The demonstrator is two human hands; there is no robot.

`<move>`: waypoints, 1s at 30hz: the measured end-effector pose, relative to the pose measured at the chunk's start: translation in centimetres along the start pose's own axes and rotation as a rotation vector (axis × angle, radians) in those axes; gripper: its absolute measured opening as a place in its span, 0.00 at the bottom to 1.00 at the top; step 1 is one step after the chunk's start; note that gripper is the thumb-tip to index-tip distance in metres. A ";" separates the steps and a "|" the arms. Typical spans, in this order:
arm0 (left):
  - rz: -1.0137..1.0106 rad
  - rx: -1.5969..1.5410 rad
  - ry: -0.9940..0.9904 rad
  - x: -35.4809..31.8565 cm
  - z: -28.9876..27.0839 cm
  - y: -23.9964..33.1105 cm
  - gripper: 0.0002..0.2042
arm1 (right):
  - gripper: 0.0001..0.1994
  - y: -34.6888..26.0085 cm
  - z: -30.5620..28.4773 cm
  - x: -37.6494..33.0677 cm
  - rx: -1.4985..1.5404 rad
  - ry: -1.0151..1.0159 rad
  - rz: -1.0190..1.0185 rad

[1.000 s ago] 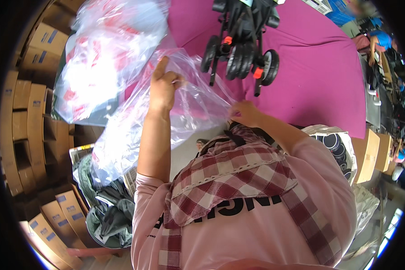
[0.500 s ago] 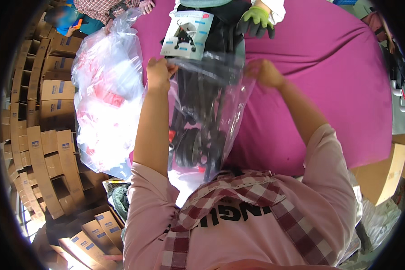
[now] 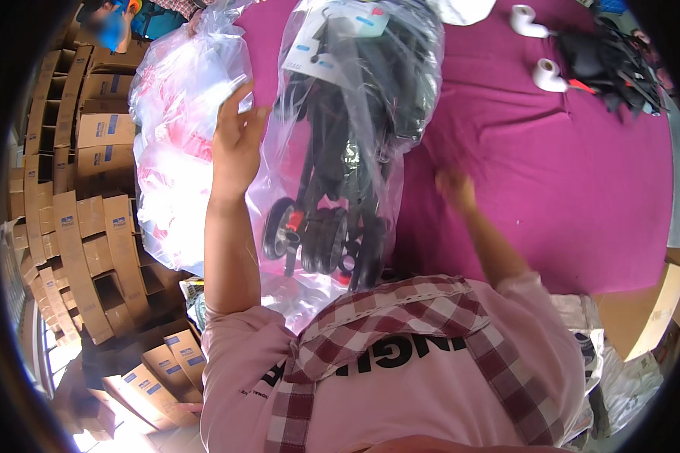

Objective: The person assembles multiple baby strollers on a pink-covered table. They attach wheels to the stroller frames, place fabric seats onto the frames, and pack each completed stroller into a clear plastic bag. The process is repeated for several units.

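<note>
A folded black stroller [image 3: 325, 151] lies lengthwise before me, its dark wheels [image 3: 321, 238] toward my body. Clear plastic bag [image 3: 412, 113] film covers it, including the printed card [image 3: 332, 41] at its far end. My left hand [image 3: 238, 140] is raised just left of the bag, fingers apart and holding nothing that shows. To the right of the stroller, my right hand [image 3: 457, 189] is over the purple cloth [image 3: 544, 226]. Motion smears its fingers, and I see no contact with the bag.
A heap of clear plastic with red print [image 3: 177, 151] lies along the table's left side. Flat-stacked cardboard boxes [image 3: 106, 143] stand beyond it. At the far right is a black folded item [image 3: 601, 64] with white round ends. Parts of other people show at the top left.
The bag, earlier gathered below the card, now covers the stroller's far end. My hands have come away from its edge. The gloved hand has left view; the black item is now on the table.
</note>
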State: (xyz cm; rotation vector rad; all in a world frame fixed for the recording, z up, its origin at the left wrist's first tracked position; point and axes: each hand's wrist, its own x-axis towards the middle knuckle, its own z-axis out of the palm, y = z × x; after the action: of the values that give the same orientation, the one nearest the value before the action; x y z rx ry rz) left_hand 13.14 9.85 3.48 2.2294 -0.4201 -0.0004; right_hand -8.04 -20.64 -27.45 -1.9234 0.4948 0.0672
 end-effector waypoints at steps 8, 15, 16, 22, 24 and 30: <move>0.076 -0.581 0.135 -14.1 -9.6 1.1 0.16 | 0.28 -8.0 2.4 -16.4 0.560 -0.281 0.487; 0.836 -1.559 -0.128 -28.4 -21.8 10.5 0.13 | 0.22 -15.0 8.2 -4.8 -0.045 -0.041 -0.012; 0.927 -1.771 -0.195 -29.2 -22.0 11.7 0.11 | 0.19 -14.4 6.5 -1.7 -0.298 0.148 -0.204; 1.161 -1.432 -0.186 -31.2 -24.2 14.3 0.09 | 0.21 -14.1 -4.6 3.1 -0.256 0.724 -0.214; 1.070 -1.504 -0.291 -30.5 -24.1 14.7 0.12 | 0.21 -5.5 -4.5 2.5 -0.208 0.706 -0.183; 0.992 -1.619 -0.399 -24.6 -20.9 14.7 0.12 | 0.18 0.6 8.5 -17.3 -0.182 0.137 0.289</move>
State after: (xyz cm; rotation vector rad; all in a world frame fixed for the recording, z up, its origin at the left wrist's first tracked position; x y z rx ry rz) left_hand -11.51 24.36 24.50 0.3014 -1.1530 -0.1883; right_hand -22.49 -7.92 -26.69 -2.0288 0.8830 0.1730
